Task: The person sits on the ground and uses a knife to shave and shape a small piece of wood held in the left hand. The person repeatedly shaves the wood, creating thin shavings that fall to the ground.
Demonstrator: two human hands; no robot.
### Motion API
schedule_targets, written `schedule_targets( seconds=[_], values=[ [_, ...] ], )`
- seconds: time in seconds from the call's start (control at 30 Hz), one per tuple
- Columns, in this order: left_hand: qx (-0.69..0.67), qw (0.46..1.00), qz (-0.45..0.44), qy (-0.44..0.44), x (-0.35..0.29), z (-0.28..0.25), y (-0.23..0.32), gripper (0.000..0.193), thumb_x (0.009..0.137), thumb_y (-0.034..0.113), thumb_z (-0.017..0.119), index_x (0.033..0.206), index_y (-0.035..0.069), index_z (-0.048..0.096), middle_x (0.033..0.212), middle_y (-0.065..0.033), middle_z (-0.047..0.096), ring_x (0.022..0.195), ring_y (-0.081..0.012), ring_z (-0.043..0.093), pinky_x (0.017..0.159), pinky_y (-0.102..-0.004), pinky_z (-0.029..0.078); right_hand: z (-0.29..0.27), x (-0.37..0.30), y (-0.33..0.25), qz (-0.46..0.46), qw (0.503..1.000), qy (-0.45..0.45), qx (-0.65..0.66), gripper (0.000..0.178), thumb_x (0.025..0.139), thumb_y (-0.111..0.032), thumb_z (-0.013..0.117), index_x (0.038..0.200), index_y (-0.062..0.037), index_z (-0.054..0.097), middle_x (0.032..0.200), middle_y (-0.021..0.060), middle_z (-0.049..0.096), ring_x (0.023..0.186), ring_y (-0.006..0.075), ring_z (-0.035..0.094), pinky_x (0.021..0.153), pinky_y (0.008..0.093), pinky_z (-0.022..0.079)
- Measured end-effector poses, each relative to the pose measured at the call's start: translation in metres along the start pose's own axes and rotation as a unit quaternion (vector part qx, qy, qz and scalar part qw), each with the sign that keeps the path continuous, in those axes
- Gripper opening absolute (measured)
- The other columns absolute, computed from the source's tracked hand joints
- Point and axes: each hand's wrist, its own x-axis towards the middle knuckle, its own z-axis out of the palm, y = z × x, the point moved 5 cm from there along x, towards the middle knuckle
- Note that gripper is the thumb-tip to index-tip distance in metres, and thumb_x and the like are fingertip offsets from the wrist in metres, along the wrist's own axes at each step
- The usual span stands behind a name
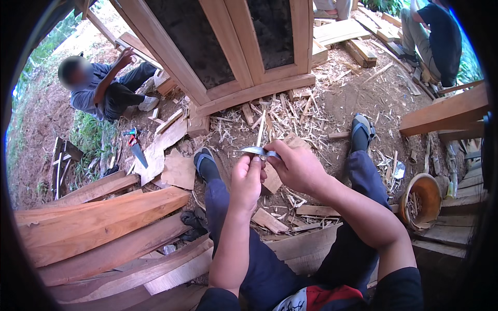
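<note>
My right hand (298, 163) is closed round the handle of a knife, whose short shiny blade (252, 150) points left. A thin pale wooden stick (261, 127) stands up from my left hand (246, 179), which is closed with its thumb raised near the blade. The blade crosses the stick just above the left thumb and appears to touch it. My left fingers hide the lower end of the stick. Both hands are held out in front of me, between my knees.
Wood shavings (332, 98) cover the ground around my feet. A framed wooden panel (254, 93) stands ahead. Thick planks (104, 220) lie at left, near a handsaw (137, 153). A bucket (423, 199) lies tipped at right. One person (109, 85) sits at left, another (438, 41) at far right.
</note>
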Motion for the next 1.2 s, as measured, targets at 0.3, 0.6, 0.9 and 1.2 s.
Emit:
schedule_targets(
  seconds=[0.3, 0.6, 0.9, 1.2],
  values=[
    [-0.009, 0.999, -0.048, 0.003, -0.005, 0.010, 0.000, 0.016, 0.101, 0.018, 0.050, 0.100, 0.006, 0.059, 0.076, 0.0041, 0.052, 0.054, -0.0012, 0.043, 0.046, -0.0184, 0.032, -0.012, -0.006, -0.005, -0.016, 0.999, 0.032, -0.008, 0.019, 0.092, -0.012, 0.061, 0.110, -0.0053, 0.059, 0.081, 0.0185, 0.067, 0.080, 0.0393, 0.064, 0.068, 0.0475, 0.050],
    [-0.079, 0.993, -0.086, -0.018, -0.005, 0.003, 0.005, 0.017, 0.102, 0.022, 0.045, 0.097, 0.008, 0.052, 0.066, 0.0064, 0.040, 0.045, -0.0009, 0.031, 0.037, -0.0192, 0.020, -0.006, -0.007, -0.001, 0.013, 1.000, 0.017, -0.006, 0.019, 0.097, -0.017, 0.052, 0.115, -0.0088, 0.052, 0.085, 0.0195, 0.067, 0.073, 0.0400, 0.066, 0.060, 0.0517, 0.050],
    [-0.087, 0.996, -0.036, -0.013, -0.017, 0.025, 0.005, 0.022, 0.102, 0.023, 0.045, 0.091, 0.006, 0.053, 0.058, 0.0078, 0.035, 0.039, -0.0003, 0.025, 0.034, -0.0200, 0.016, -0.067, 0.050, 0.105, 0.270, 0.946, 0.129, -0.128, 0.017, 0.101, -0.022, 0.047, 0.112, -0.0091, 0.050, 0.089, 0.0237, 0.068, 0.083, 0.0454, 0.066, 0.072, 0.0553, 0.050],
    [-0.071, 0.996, -0.050, 0.004, 0.002, 0.003, 0.004, 0.022, 0.100, 0.023, 0.048, 0.088, 0.006, 0.055, 0.060, 0.0082, 0.037, 0.042, -0.0004, 0.027, 0.037, -0.0202, 0.018, -0.052, 0.010, 0.037, 0.143, 0.990, 0.004, -0.007, 0.024, 0.097, -0.019, 0.057, 0.117, -0.0065, 0.059, 0.086, 0.0167, 0.070, 0.074, 0.0268, 0.069, 0.067, 0.0394, 0.053]
  ],
)
